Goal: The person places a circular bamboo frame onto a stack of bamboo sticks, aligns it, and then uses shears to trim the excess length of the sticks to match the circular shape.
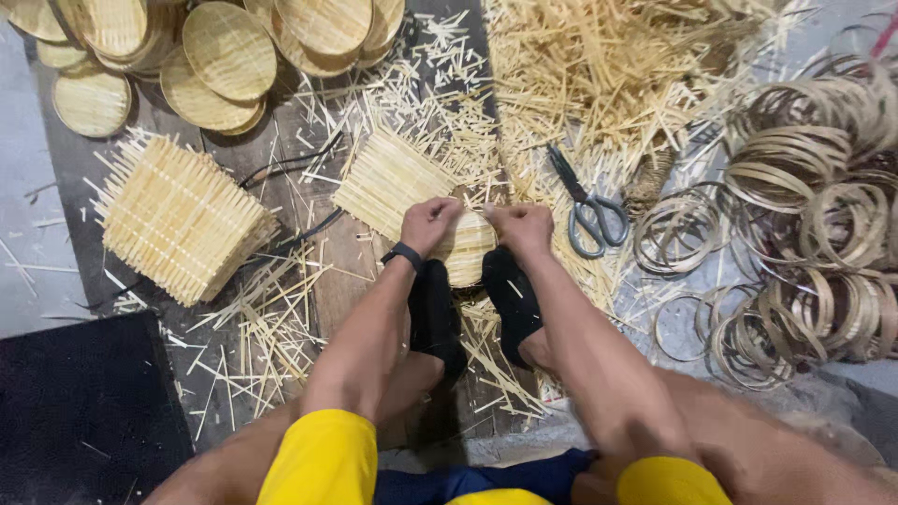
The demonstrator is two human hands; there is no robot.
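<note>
Left hand (428,223): fingers curled tight over the far edge of a woven bamboo mat (412,192), pinching it; a black wristband (403,253) sits on the wrist.
Right hand (524,227): closed narrow on the same mat's near right corner, just beside the left hand.
Mat in hand: square weave of flat pale bamboo slats, loose ends bristling at the rim; it lies at the centre of the floor, its near part bent over a rounded form between two feet in black socks (436,316).
Finished trays (224,51): shallow round woven bamboo trays, far left, overlapping in a heap, nothing in them.
Mat stack (178,217): square woven mats piled at the left, edges spiky.
Strip pile (599,65): loose straw-coloured bamboo strips, far centre, with short offcuts scattered near over the dark floor planks (337,290).
Hoops (804,215): thin bent bamboo rings, right side, tangled and overlapping.
Scissors (585,206): grey-handled, lying right of the hands on the offcuts.
Black board (84,402): flat and matte, near left.
</note>
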